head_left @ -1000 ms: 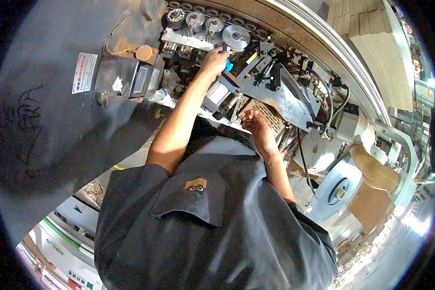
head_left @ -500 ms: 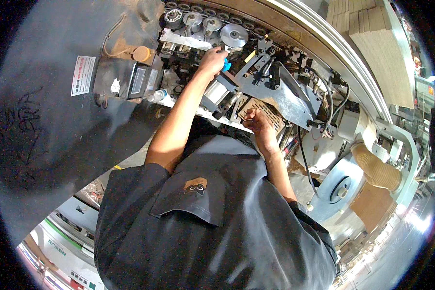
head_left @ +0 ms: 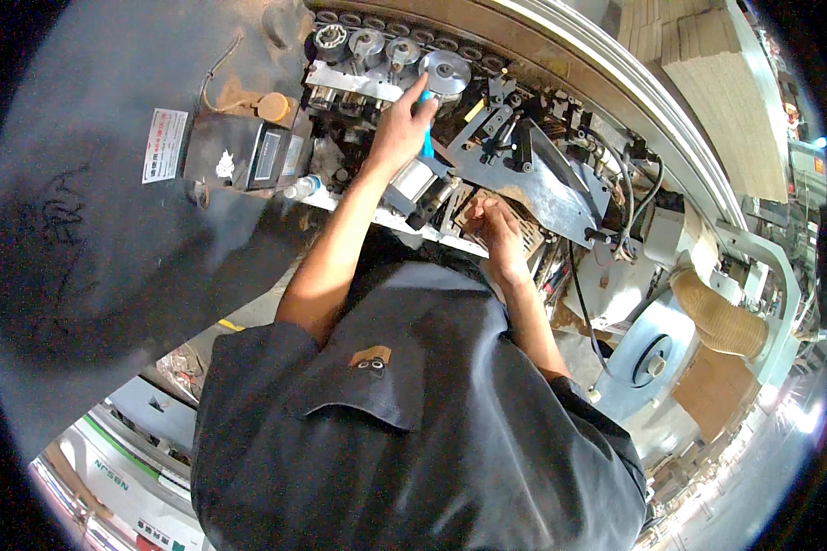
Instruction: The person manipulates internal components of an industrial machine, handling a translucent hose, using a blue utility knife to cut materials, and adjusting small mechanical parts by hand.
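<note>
My left hand (head_left: 401, 133) is closed around a slim blue tool (head_left: 427, 140) whose kind I cannot make out. Its index finger stretches up to the edge of a shiny metal disc (head_left: 445, 72) on the machine. My right hand (head_left: 493, 225) hovers by a slotted tan plate (head_left: 529, 231), fingers curled together; whatever they hold, if anything, is hidden. Between the two hands lies a silvery cylinder block (head_left: 412, 180). To its right is a grey angled metal plate (head_left: 551, 195) with black fittings.
Left of my arm stand a dark box with an orange cap (head_left: 273, 106) and a clear bottle (head_left: 303, 186). Several metal rollers (head_left: 366, 43) line the back. A black cable (head_left: 574, 294) hangs at the right, near a ribbed hose (head_left: 721, 317). Stacked boards (head_left: 721, 92) rise far right.
My left hand has shifted slightly toward me; its index finger now points up at the disc and more of the blue tool shows. My right hand has moved slightly toward the machine.
</note>
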{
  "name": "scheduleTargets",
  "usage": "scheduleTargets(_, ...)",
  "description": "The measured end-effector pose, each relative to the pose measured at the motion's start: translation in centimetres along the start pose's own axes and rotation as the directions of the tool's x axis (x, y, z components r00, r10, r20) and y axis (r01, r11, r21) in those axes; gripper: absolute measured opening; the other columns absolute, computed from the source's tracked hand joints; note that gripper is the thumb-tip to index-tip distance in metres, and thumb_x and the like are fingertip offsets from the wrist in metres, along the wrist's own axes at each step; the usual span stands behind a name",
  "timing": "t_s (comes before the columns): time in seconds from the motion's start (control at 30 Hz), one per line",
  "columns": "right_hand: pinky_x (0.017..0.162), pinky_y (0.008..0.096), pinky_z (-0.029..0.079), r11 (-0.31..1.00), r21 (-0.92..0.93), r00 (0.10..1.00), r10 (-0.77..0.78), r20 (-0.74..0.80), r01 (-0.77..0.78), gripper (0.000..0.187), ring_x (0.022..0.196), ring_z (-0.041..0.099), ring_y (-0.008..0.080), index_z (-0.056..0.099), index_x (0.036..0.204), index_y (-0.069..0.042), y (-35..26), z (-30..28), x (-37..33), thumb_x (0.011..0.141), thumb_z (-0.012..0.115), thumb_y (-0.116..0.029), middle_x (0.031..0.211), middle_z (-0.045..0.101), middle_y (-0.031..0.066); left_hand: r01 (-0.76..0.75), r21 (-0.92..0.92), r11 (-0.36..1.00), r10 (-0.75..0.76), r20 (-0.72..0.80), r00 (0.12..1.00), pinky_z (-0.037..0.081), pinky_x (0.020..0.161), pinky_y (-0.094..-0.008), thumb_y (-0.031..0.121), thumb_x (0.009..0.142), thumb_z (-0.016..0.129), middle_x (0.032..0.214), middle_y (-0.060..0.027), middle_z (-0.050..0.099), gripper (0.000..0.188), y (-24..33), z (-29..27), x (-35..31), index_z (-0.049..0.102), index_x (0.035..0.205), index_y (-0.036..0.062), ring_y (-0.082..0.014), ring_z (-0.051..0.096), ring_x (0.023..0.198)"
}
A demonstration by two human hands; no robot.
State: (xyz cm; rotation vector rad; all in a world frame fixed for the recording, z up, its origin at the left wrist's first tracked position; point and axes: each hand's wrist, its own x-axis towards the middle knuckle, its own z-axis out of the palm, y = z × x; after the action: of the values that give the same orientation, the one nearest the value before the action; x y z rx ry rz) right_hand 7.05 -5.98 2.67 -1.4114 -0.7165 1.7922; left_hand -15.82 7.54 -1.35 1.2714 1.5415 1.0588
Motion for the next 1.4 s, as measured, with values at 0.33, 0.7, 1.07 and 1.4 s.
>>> scheduleTargets(0.33,0.079,0.0278,0.055,0.855,-0.329,0.910,-0.413,0.039,0.402,0.051,0.091,0.067,0.0126,0.059,0.126,0.007,-10.1,7.1,4.2,0.094,0.079,-0.028,0.102,0.072,0.0090,-0.450,0.486,0.749,0.475,0.078,0.876,0.054,0.059,-0.0427,0.025,0.089,0.073,0.079,-0.0077,0.058,0.062,6.3,-1.9,-10.5,0.057,0.148,0.0316,-0.0288,0.065,0.063)
scheduleTargets(0.7,0.063,0.0343,0.050,0.631,-0.707,0.845,-0.528,-0.090,0.319,0.036,0.065,0.063,0.0160,0.071,0.092,0.001,-8.3,3.5,2.6,0.104,0.060,-0.031,0.073,0.070,0.0155,-0.562,0.552,0.615,0.525,0.245,0.815,0.056,0.053,-0.0387,0.027,0.089,0.075,0.079,-0.0031,0.059,0.060,5.9,-1.5,-12.3,0.059,0.145,0.0379,-0.0247,0.065,0.059)
scheduleTargets(1.07,0.055,0.0341,0.043,0.605,-0.765,0.848,-0.270,-0.457,-0.219,0.050,0.059,0.058,0.0143,0.062,0.084,0.004,7.0,-18.2,-10.6,0.111,0.048,-0.036,0.067,0.064,0.0121,0.288,-0.240,0.927,-0.302,-0.024,0.953,0.054,0.061,-0.0289,0.027,0.099,0.068,0.096,-0.0061,0.071,0.042,-3.0,-1.0,-3.3,0.065,0.138,0.0130,-0.0148,0.066,0.075)
scheduleTargets(1.4,0.082,0.0365,0.056,0.648,-0.540,0.833,0.309,-0.459,-0.538,0.029,0.090,0.072,0.0219,0.067,0.118,-0.001,24.7,-27.4,-22.8,0.099,0.060,-0.021,0.098,0.075,0.0164,0.461,-0.291,0.838,-0.467,0.054,0.883,0.050,0.043,-0.0336,0.027,0.097,0.064,0.093,-0.0135,0.070,0.053,-2.6,0.1,2.4,0.059,0.140,-0.0021,-0.0191,0.064,0.062)
